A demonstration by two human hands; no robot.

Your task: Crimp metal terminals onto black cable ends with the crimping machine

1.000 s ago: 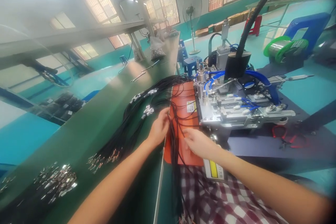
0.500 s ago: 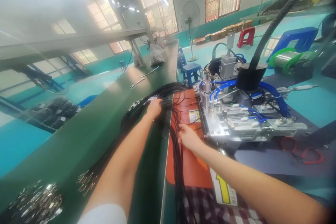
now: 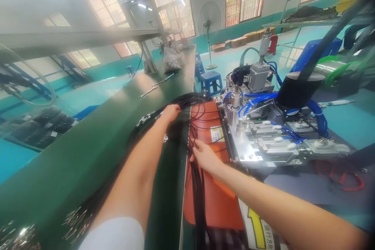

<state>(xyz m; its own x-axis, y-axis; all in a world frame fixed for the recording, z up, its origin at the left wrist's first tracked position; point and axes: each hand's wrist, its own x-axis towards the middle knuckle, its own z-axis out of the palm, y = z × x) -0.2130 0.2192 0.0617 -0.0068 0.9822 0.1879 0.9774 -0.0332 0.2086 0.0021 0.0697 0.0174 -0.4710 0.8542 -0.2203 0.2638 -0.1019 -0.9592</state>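
A bundle of thin black cables (image 3: 198,191) hangs over the orange board (image 3: 215,199) and runs up onto the green table. My right hand (image 3: 203,157) is closed on the cables, thumb and fingers pinched together above the board's left part. On the table, my left hand (image 3: 171,113) is closed at the far part of the cable pile, with its fingertips partly hidden; it appears to grip the black cables there. Metal cable ends (image 3: 144,119) lie just left of that hand. More metal-ended cable tips (image 3: 76,222) rest beside my left forearm.
A metal machine (image 3: 263,140) with blue air tubes stands right of the board. Red-handled tool (image 3: 351,181) lies in front of it. Further along the green table (image 3: 88,144) are a wrench (image 3: 148,92) and a bag of small metal parts (image 3: 172,62).
My right hand has shifted a little left over the board, along with the cables. The left hand stays near the same part of the pile. The view has turned slightly to the right.
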